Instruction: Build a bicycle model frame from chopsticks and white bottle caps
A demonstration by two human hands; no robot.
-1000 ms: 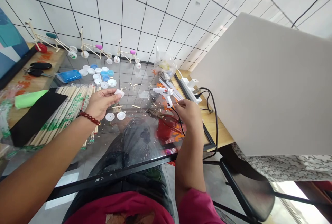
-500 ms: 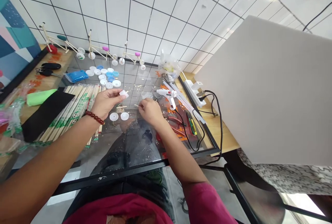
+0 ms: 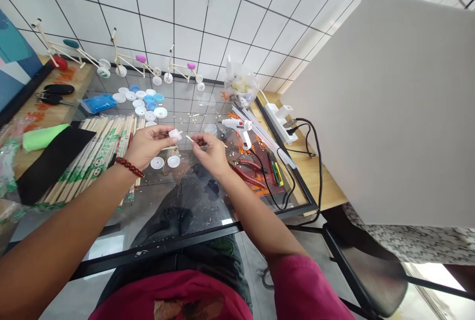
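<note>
Between the thumb and fingers of my left hand [image 3: 148, 144] is a small white squarish piece [image 3: 175, 134], with a bit of pale stick showing at its edge. My right hand [image 3: 211, 153] pinches a short wooden stick [image 3: 189, 138], its free end pointing toward the white piece with a small gap between them. Just below my left hand, two white bottle caps [image 3: 173, 161] lie on the glass tabletop [image 3: 178, 181] with a short stick close above them. A white glue gun [image 3: 237, 126] rests right of my right hand.
Stick-and-cap tricycle models [image 3: 139, 65] line the tiled wall. White and blue caps [image 3: 140, 103] and wrapped chopsticks [image 3: 92, 157] lie left. On the right are red-handled pliers [image 3: 249, 176], a utility knife [image 3: 275, 173], glue sticks [image 3: 270, 142], a power strip [image 3: 277, 121] and cables.
My right hand has lifted and turned, bringing the short stick up toward the white piece. The left hand keeps its grip. The whole view has shifted slightly.
</note>
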